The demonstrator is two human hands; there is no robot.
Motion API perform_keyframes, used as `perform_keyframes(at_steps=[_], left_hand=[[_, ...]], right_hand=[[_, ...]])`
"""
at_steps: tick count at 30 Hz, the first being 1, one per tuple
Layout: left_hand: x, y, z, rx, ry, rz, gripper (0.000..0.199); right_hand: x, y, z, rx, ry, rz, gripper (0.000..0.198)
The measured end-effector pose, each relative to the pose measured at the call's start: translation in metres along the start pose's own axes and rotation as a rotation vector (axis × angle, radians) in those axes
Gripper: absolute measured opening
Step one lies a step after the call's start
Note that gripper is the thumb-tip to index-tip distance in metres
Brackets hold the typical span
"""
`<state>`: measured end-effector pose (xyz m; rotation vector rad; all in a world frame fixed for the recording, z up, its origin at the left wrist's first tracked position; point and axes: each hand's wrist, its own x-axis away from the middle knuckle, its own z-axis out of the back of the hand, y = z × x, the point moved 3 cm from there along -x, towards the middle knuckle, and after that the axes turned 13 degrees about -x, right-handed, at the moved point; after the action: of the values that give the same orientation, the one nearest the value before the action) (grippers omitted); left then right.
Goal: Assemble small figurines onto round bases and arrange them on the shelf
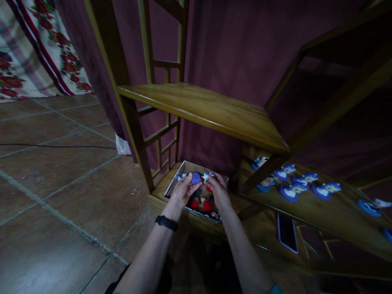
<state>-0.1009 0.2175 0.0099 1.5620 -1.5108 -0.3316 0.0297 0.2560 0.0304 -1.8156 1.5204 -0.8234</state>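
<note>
Your left hand and right hand were bare, as were both forearms. You wore a smooth black band around your left wrist; a scrap of teal cloth showed by your right arm, and dark clothing lower down.

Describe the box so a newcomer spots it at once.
Start at the wooden shelf unit and drop to the left end of its lowest board. There, beneath the left hand and right hand, sits an open box. Unlike the figurines right of it, it has pale walls around red pieces.
</note>
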Motion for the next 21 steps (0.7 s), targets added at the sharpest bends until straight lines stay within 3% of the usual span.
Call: perform_keyframes(at_steps=[12, 18, 21], left_hand=[[0.001, 0.0004, -0.0018, -0.154, 0.0, -0.109, 0.004], [0.0005, 0.0001, -0.0015, -0.254, 0.038, -0.148, 0.022], [-0.0015, 0.0006, -0.0016, -0.361, 0.065, -0.211, 0.021]], right_hand=[[-0.0002, -0.0008, -0.0007, 0.133, -0.007, 0.002, 0.027], [-0.0025, 0.0032, 0.0031, 0.101, 0.009, -0.013, 0.03], [-0.0024, 0.004, 0.0032, 0.071, -0.005, -0.013, 0.029]])
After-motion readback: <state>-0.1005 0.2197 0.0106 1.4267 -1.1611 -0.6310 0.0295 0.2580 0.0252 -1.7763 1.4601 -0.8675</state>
